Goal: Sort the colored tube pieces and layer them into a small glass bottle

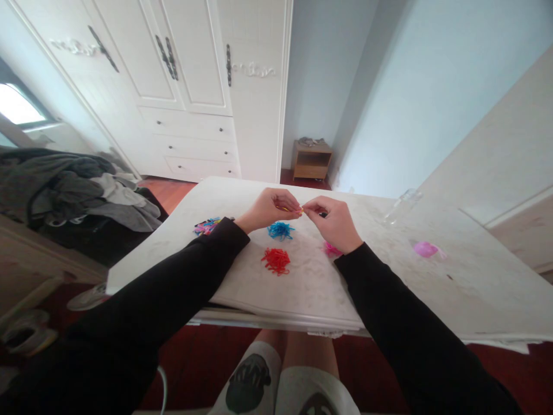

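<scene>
Above the far part of the white table, my left hand (pixel 276 206) and my right hand (pixel 333 220) meet at their fingertips. Both are closed in a pinch on a small yellow rubber band (pixel 301 211), mostly hidden by the fingers. Just below my left hand lies a pile of blue rubber bands (pixel 280 231). Closer to me is a red pile (pixel 276 261). A pink pile (pixel 332 249) shows partly behind my right wrist. Beside my left sleeve sits a mixed-colour pile (pixel 206 226), partly covered by that sleeve.
On the right of the white table (pixel 389 282) are a pink round object (pixel 425 249) and a clear jar or bottle (pixel 401 207) lying near the back edge. Dark and grey clothes (pixel 78 184) are heaped at the left. A white wardrobe (pixel 254 127) stands behind.
</scene>
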The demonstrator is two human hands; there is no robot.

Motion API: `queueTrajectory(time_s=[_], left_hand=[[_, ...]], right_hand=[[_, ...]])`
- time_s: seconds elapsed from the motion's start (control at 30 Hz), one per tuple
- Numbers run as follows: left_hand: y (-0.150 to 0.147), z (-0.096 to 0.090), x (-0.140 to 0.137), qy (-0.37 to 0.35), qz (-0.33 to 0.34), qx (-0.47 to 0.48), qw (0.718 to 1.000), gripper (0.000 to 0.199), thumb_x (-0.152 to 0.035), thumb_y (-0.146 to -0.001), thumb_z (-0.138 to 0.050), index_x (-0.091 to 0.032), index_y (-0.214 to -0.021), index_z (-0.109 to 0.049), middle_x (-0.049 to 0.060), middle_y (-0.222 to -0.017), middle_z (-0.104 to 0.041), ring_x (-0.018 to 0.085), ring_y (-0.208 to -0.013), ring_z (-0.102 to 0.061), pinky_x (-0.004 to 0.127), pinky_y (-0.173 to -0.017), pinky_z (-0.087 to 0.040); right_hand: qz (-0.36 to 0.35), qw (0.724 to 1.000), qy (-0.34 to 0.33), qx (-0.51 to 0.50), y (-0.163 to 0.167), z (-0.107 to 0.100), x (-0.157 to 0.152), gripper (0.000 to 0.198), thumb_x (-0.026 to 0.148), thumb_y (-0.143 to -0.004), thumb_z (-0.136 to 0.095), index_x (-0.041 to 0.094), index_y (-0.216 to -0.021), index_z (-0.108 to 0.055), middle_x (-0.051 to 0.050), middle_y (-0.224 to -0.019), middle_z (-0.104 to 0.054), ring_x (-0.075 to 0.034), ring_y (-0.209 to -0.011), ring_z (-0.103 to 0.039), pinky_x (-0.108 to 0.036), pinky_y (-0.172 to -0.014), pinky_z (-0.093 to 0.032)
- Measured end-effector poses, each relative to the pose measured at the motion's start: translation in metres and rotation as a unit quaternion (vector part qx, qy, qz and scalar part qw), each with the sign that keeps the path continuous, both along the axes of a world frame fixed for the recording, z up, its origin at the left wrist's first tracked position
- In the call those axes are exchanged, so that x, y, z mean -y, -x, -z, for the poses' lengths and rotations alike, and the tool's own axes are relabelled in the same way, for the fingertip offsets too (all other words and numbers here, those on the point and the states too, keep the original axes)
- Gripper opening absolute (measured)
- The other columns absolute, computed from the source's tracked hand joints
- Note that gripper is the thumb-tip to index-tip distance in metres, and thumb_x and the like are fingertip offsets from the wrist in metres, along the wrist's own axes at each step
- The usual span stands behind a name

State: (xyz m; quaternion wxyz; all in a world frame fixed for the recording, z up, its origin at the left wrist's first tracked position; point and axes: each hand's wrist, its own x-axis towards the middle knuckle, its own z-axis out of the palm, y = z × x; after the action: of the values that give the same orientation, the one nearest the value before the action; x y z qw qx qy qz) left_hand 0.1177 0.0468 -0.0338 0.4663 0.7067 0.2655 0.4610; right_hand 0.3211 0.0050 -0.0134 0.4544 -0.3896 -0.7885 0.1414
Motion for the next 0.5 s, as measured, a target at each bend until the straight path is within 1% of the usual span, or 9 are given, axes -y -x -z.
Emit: queueTrajectory(time_s=[0.17, 0.33, 0.5], left_hand=[[0.0, 0.0001, 0.0008, 0.008, -0.012, 0.009, 1.0, 0.04, -0.042, -0.063, -0.094, -0.013, -0.079, -0.071, 0.008, -0.081, -0.079, 0.02, -0.078, -0.077, 0.036, -0.08, -0.065], [-0.0009, -0.0025, 0.0016, 0.022, 0.005, 0.021, 1.0, 0.039, -0.041, -0.065, -0.094, -0.012, -0.081, -0.073, 0.009, -0.079, -0.078, 0.021, -0.079, -0.077, 0.035, -0.079, -0.065], [-0.0013, -0.0018, 0.0004, 0.043, 0.022, 0.035, 0.998, 0.04, -0.041, -0.066, -0.094, -0.011, -0.083, -0.073, 0.009, -0.077, -0.078, 0.021, -0.077, -0.078, 0.033, -0.075, -0.065]], right_hand=[[0.01, 0.999, 0.024, -0.031, -0.0012, 0.0006, -0.0007, 0.012, 0.026, -0.087, -0.067, 0.02, -0.081, -0.075, -0.004, -0.08, -0.076, -0.02, -0.075, -0.069, -0.034, -0.074, -0.056], [-0.002, 0.999, 0.036, -0.038, -0.0022, 0.0024, -0.0021, 0.012, 0.028, -0.087, -0.068, 0.02, -0.081, -0.074, -0.003, -0.08, -0.075, -0.019, -0.075, -0.069, -0.033, -0.074, -0.055], [-0.008, 0.998, 0.05, -0.043, -0.0037, 0.0048, -0.0037, 0.01, 0.027, -0.088, -0.069, 0.019, -0.085, -0.074, -0.004, -0.083, -0.076, -0.019, -0.077, -0.07, -0.034, -0.075, -0.055]])
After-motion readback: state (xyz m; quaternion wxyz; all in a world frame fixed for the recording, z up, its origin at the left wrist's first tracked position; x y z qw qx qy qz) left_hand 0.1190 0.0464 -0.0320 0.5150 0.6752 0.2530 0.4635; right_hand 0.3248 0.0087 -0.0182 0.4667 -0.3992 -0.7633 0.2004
